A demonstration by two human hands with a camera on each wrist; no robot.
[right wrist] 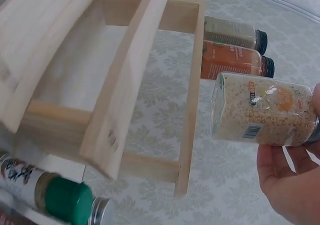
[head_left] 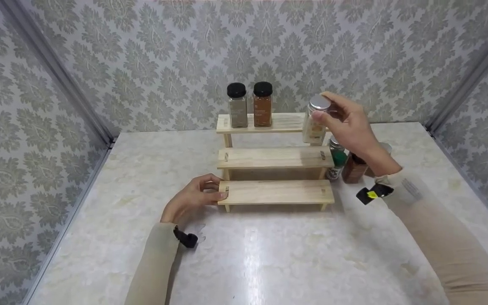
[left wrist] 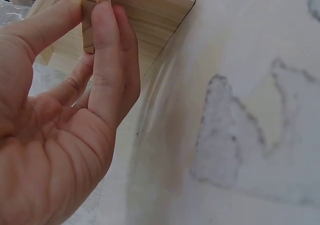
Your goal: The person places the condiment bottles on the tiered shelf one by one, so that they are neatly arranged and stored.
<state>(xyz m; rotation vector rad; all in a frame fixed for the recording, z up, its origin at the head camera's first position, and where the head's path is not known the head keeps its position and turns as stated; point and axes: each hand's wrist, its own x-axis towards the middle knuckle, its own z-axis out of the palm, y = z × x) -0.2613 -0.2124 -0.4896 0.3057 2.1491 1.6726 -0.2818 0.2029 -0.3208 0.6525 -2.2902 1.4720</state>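
silver-capped jar (head_left: 317,120), upright, is being held by the right hand (head_left: 351,126) with fingers curled round its top, hovering at the right end of the wooden rack (head_left: 275,157)'s top step, while the left hand (head_left: 195,197) is pinching the bottom step's left end on the bench (head_left: 269,254).

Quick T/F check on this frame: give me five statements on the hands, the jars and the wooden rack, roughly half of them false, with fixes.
1. The right hand holds a silver-lidded spice jar at the top step's right end. True.
2. Two black-lidded jars stand on the lowest step. False: the grey-filled jar and the orange-filled jar stand on the top step of the wooden rack.
3. The left hand grips the left end of the lowest step. True.
4. The middle step carries a green-capped bottle. False: the green-capped bottle stands on the table right of the rack.
5. The held jar is empty. False: the right wrist view shows pale grains inside.
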